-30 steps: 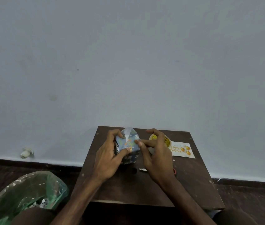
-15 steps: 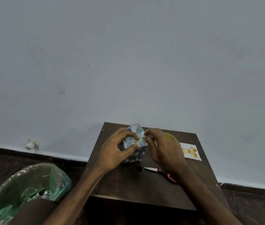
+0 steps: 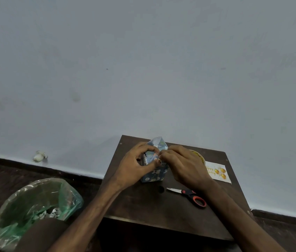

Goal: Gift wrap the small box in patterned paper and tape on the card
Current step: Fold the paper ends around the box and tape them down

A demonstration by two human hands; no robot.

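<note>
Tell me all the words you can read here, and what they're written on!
"Happy": top line of gold cursive on the card, faint, so only likely.
Second line on the card: too blurred to read.
Dark marks on the yellow tape roll: too blurred to read.
Pattern on the wrapped box: no readable words.

Bare left hand [image 3: 134, 167], bare right hand [image 3: 185, 167], 2 forearms [image 3: 96, 211] bare to the frame edge — brown cloth over left knee [image 3: 40, 233]

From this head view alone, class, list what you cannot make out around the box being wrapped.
Head view: tape roll mostly behind the right hand, only a yellow rim shows.
Head view: card lettering too small and blurred.
Head view: box top fold under left hand and right fingers.
</note>
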